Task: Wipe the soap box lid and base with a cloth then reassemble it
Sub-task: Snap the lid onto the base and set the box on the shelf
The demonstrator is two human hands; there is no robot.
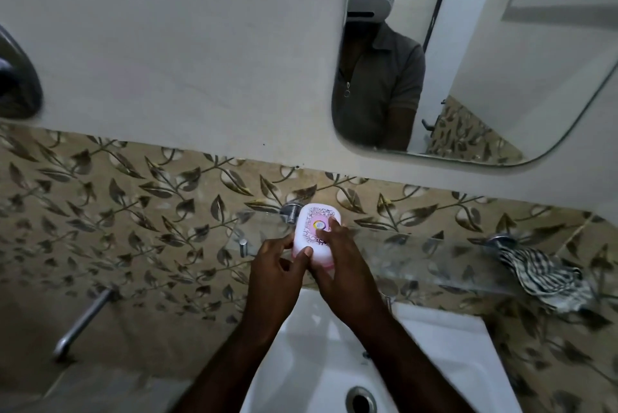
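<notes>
Fingers point(284, 243) of the left hand point(276, 270) pinch the near left corner of the closed soap box point(312, 228), which is at the glass shelf point(401, 254) above the washbasin point(444, 345). The right hand point(346, 274) clasps its right side, forefinger laid on the patterned lid point(317, 214), and the striped cloth point(541, 275) lies well apart at the shelf's right end.

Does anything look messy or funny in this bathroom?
Only the striped cloth: it lies crumpled at the right end of the glass shelf and seems to droop over its front edge, not folded or hung. The soap box looks closed and whole, held by the left hand and right hand. No spill shows.
</notes>
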